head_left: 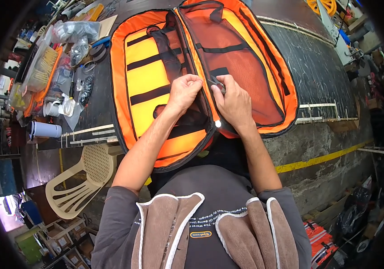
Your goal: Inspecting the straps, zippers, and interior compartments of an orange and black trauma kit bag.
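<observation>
An orange and yellow bag with black trim lies spread open like a suitcase in front of me. Black straps cross its left half, and a dark mesh panel covers much of the right half. Over the central seam, my left hand is closed in a pinch; what its fingertips hold is too small to make out. Beside it, on the other side of the seam, my right hand is closed around a small dark tool, mostly hidden by the fingers.
The bag rests on a dark worktable, its near end overhanging the edge. At left are plastic bags, an orange tray and a white cylindrical container. A beige plastic chair stands at lower left.
</observation>
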The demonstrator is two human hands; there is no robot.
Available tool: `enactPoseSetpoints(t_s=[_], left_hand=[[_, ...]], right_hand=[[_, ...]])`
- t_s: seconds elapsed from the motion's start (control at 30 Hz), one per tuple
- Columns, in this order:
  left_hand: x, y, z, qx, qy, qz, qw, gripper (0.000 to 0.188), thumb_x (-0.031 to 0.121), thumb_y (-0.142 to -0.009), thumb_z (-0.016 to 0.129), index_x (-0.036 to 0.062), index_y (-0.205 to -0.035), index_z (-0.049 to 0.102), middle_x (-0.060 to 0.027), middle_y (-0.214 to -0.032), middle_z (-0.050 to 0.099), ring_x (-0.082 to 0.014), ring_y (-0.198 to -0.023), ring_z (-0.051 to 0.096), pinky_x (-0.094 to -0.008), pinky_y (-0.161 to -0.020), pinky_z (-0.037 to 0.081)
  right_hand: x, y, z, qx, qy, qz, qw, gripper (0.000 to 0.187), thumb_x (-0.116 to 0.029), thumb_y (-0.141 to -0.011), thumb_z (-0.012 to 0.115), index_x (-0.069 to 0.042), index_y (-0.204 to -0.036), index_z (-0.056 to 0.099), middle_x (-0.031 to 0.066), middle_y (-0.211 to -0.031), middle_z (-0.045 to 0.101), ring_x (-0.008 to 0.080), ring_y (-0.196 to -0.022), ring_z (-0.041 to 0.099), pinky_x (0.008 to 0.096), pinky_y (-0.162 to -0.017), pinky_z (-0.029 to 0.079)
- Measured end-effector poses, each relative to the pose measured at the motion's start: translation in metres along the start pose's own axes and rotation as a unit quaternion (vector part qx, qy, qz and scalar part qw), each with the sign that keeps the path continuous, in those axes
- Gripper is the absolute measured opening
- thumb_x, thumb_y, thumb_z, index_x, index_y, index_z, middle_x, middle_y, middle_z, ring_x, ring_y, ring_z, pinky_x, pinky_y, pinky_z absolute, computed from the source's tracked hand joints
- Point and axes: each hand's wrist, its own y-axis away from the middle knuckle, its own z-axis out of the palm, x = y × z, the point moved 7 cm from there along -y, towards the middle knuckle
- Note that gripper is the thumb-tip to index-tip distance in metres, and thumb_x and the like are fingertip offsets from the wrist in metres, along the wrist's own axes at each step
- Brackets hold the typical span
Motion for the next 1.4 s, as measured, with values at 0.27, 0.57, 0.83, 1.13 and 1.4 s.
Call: enactPoseSetpoints(t_s=[0.27, 0.57, 0.83, 1.13, 1.4], left_hand=[[0.047, -0.002, -0.028, 0.029, -0.08, 0.182, 0.98, 0.009, 0.011, -0.097, 0.067, 0.0047, -0.099, 0.073, 0.0104, -0.069, 0.055, 0.0008, -0.059, 0.043, -0.0204, -0.05, 0.033], [0.068, 0.017, 0.0, 0.014, -0.526, 0.146, 0.838, 0.027, 0.039, -0.085, 0.077, 0.0158, -0.098, 0.081, -0.009, -0.074, 0.075, -0.0227, -0.07, 0.076, -0.0379, -0.065, 0.058], [0.048, 0.011, 0.001, 0.029, -0.52, 0.11, 0.847, 0.024, 0.032, -0.092, 0.073, 0.0082, -0.095, 0.076, -0.0142, -0.079, 0.076, -0.0271, -0.075, 0.076, -0.0424, -0.072, 0.059], [0.167, 0.113, -0.043, -0.453, 0.344, 0.027, 0.822, 0.038, 0.024, -0.103, 0.062, 0.0192, -0.067, 0.051, 0.0093, -0.048, 0.033, -0.0051, -0.038, 0.025, -0.0239, -0.039, 0.019], [0.172, 0.2, -0.278, 0.213, -0.677, 0.046, 0.703, 0.073, 0.014, -0.085, 0.08, 0.0098, -0.154, 0.056, -0.0168, -0.164, 0.042, -0.0368, -0.151, 0.039, -0.0505, -0.124, 0.027]], right_hand=[[-0.016, -0.005, -0.007, 0.008, -0.027, -0.025, 0.999, 0.033, -0.02, -0.092, 0.077, -0.003, -0.118, 0.066, 0.0182, -0.098, 0.075, 0.0342, -0.081, 0.074, 0.0448, -0.071, 0.057], [0.016, 0.003, 0.018, -0.056, -0.082, 0.109, 0.989, 0.041, -0.025, -0.086, 0.08, -0.001, -0.113, 0.061, 0.0232, -0.09, 0.075, 0.0427, -0.09, 0.075, 0.0512, -0.081, 0.058], [0.018, 0.007, 0.022, -0.059, -0.059, 0.099, 0.992, 0.037, -0.025, -0.088, 0.078, -0.003, -0.112, 0.062, 0.0217, -0.088, 0.074, 0.0431, -0.088, 0.074, 0.0522, -0.08, 0.057], [0.034, 0.009, -0.005, -0.03, -0.1, 0.138, 0.985, 0.033, -0.024, -0.089, 0.078, -0.003, -0.109, 0.063, 0.0206, -0.086, 0.074, 0.0418, -0.085, 0.074, 0.0498, -0.077, 0.057], [0.026, -0.012, -0.014, -0.077, -0.113, 0.153, 0.979, 0.029, -0.026, -0.092, 0.076, 0.0, -0.097, 0.064, 0.02, -0.08, 0.07, 0.0408, -0.08, 0.071, 0.0494, -0.074, 0.054]])
